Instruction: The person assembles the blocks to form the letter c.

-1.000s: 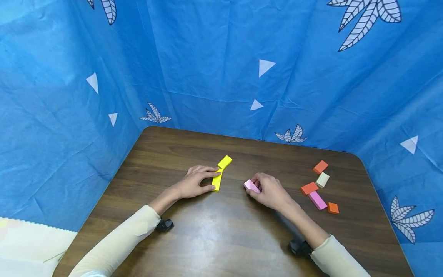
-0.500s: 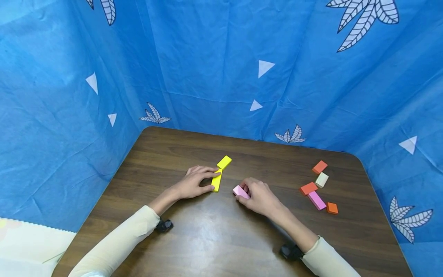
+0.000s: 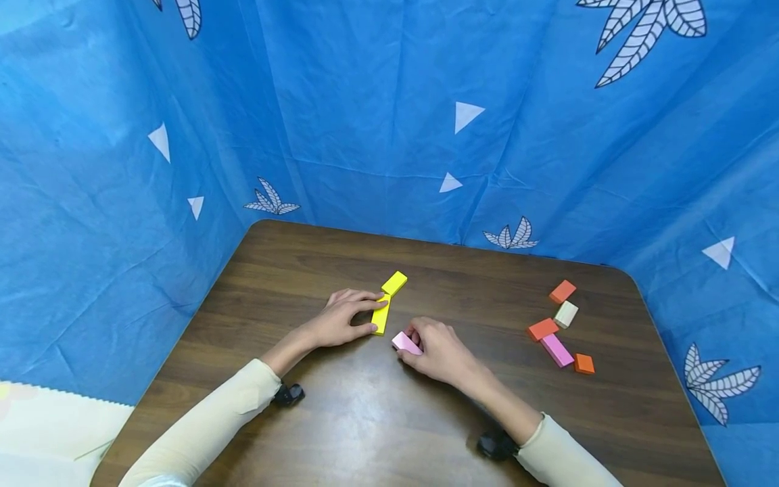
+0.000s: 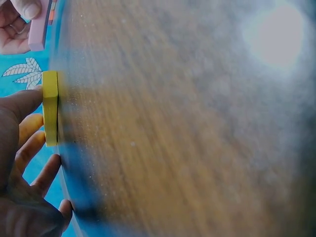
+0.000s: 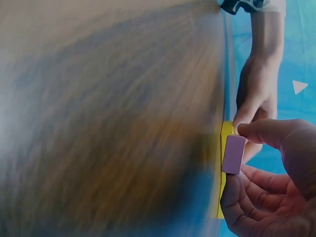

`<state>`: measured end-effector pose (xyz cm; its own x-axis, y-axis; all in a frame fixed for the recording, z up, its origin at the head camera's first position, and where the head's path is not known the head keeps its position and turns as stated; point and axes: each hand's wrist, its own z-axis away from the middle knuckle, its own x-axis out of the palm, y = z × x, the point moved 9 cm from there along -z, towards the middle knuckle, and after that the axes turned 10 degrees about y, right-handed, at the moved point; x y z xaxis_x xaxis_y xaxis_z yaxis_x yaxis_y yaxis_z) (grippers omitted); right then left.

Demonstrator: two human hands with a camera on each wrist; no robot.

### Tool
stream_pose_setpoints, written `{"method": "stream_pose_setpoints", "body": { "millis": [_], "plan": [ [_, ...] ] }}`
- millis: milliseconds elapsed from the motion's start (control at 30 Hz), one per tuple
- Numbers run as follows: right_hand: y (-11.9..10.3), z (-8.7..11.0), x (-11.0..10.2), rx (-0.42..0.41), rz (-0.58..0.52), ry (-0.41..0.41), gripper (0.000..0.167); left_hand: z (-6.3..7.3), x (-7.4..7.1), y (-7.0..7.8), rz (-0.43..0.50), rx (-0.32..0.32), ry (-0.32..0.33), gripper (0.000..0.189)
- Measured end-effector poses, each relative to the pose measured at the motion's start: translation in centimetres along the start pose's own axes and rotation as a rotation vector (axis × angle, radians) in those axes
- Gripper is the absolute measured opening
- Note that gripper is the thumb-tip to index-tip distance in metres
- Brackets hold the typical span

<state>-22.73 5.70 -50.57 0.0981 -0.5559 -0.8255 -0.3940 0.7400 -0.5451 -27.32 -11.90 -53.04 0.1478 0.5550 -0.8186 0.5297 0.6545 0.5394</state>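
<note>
My left hand lies with fingers spread at a yellow block. Thumb and forefinger touch that block along its length, and the other fingers reach past it in the left wrist view. A second yellow block lies at an angle against its far end. My right hand pinches a pink block between thumb and fingers, just right of the near end of the first yellow block. Seen from the right wrist, the pink block shows its small end face and overlaps the yellow one.
On the right of the wooden table lie a second pink block, a cream block and several orange blocks. A blue patterned cloth hangs around the table's back and sides.
My right hand has carried the pink block left and slightly nearer to me, toward the yellow blocks. My left hand has stayed in place on its yellow block.
</note>
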Motion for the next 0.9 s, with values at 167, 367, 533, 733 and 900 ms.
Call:
{"method": "stream_pose_setpoints", "body": {
  "millis": [167, 367, 533, 733, 900],
  "plan": [
    [-0.6, -0.1, 1.1, -0.008, -0.009, -0.027, 0.027, 0.0, 0.0, 0.0, -0.006, 0.0, 0.008, 0.056],
    [-1.4, -0.5, 2.2, -0.02, -0.004, -0.043, 0.026, 0.1, 0.1, -0.1, 0.0, -0.004, 0.011, 0.055],
    [-1.7, -0.9, 2.8, -0.014, -0.015, -0.049, 0.025, 0.1, 0.2, -0.2, 0.011, -0.007, 0.014, 0.055],
    [-1.7, -1.0, 3.0, -0.007, -0.019, -0.024, 0.029, 0.1, 0.4, -0.2, 0.014, 0.0, 0.016, 0.056],
    [-1.6, -0.7, 2.8, -0.005, -0.046, -0.008, 0.03, 0.1, 0.3, -0.2, 0.014, 0.001, 0.015, 0.056]
  ]
}}
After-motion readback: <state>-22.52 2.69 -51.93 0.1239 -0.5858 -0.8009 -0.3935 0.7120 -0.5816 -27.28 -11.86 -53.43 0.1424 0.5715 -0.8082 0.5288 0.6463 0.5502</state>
